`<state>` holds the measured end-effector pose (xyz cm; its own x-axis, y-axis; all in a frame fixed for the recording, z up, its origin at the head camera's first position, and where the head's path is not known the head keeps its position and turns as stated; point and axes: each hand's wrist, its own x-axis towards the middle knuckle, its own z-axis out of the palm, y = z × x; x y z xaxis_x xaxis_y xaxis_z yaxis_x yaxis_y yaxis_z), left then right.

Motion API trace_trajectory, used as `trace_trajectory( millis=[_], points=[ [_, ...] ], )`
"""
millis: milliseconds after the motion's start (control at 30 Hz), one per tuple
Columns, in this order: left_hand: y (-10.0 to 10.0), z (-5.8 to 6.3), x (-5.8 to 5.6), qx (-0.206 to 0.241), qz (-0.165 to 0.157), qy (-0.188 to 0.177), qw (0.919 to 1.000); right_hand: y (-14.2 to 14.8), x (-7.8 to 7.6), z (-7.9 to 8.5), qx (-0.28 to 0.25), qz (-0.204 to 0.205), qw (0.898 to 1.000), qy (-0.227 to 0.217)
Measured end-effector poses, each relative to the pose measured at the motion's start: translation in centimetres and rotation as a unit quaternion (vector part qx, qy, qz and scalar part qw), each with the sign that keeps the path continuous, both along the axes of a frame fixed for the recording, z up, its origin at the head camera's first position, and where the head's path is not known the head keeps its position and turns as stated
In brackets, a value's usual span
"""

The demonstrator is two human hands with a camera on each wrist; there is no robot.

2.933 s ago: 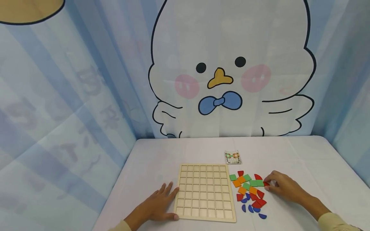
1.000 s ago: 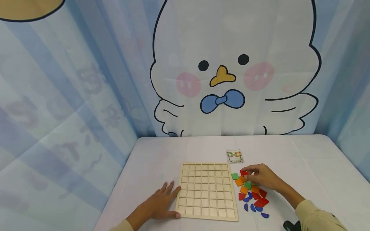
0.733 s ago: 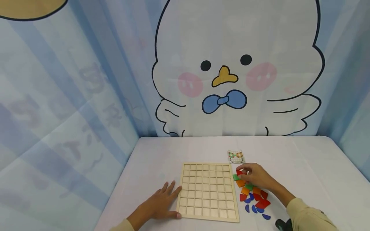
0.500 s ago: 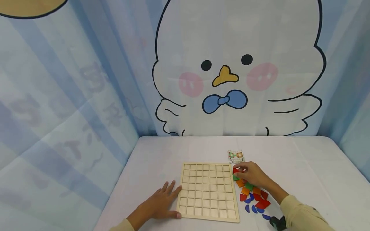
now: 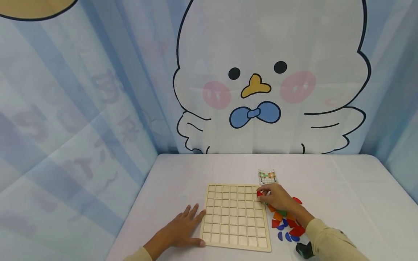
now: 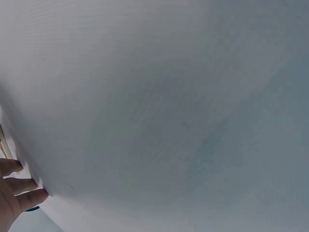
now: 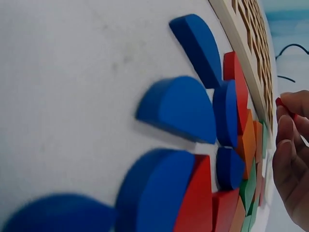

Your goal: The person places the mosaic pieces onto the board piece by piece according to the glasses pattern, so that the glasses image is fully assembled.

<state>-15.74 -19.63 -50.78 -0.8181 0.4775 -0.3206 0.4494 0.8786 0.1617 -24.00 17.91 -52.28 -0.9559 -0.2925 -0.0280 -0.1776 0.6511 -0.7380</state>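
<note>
A wooden grid board (image 5: 233,218) with bare square cells lies on the white table. My left hand (image 5: 179,229) rests flat beside it, fingers spread, with fingertips and thumb at its left edge. My right hand (image 5: 277,197) pinches a small red block (image 5: 259,194) between thumb and fingers over the board's top right corner. In the right wrist view the red block (image 7: 278,102) shows only partly between the fingertips. Beneath and beside the right forearm lie loose red, orange, green and blue blocks, among them a blue half-circle block (image 7: 178,107); the arm hides some.
A small card with a coloured pattern (image 5: 267,176) lies behind the board's top right corner. A dark wrist device (image 5: 304,250) hangs under the right sleeve. A curtain (image 5: 85,145) with a cartoon chick stands behind and beside the table.
My right hand has moved left from the blocks' far right side, across the pile, to the board's top right corner with the red block. My left hand stays put; the head view shifts slightly.
</note>
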Motion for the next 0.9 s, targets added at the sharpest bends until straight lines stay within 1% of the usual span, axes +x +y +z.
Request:
trace_trajectory(
  millis=[100,267,367,533,700,900],
  points=[
    [0.01,-0.06,0.00,0.000,0.001,0.000,1.0000,-0.43,0.04,-0.09,0.008,-0.002,1.000,-0.008],
    [0.00,-0.10,0.02,0.000,-0.001,0.004,1.0000,-0.82,0.10,-0.24,0.025,-0.003,1.000,0.005],
    [-0.01,-0.04,0.07,0.001,-0.002,0.005,1.0000,-0.86,0.18,-0.33,0.038,-0.011,0.999,0.008],
    [0.01,0.06,0.06,0.002,0.002,0.003,1.0000,-0.77,0.20,-0.26,0.055,-0.025,0.998,-0.001],
    [-0.14,-0.14,0.02,0.007,0.002,-0.002,1.0000,-0.68,0.18,-0.25,0.069,-0.033,0.997,0.008],
    [-0.24,-0.50,-0.08,0.002,0.003,0.001,1.0000,-0.91,0.28,-0.19,0.087,-0.045,0.995,0.017]
  ],
)
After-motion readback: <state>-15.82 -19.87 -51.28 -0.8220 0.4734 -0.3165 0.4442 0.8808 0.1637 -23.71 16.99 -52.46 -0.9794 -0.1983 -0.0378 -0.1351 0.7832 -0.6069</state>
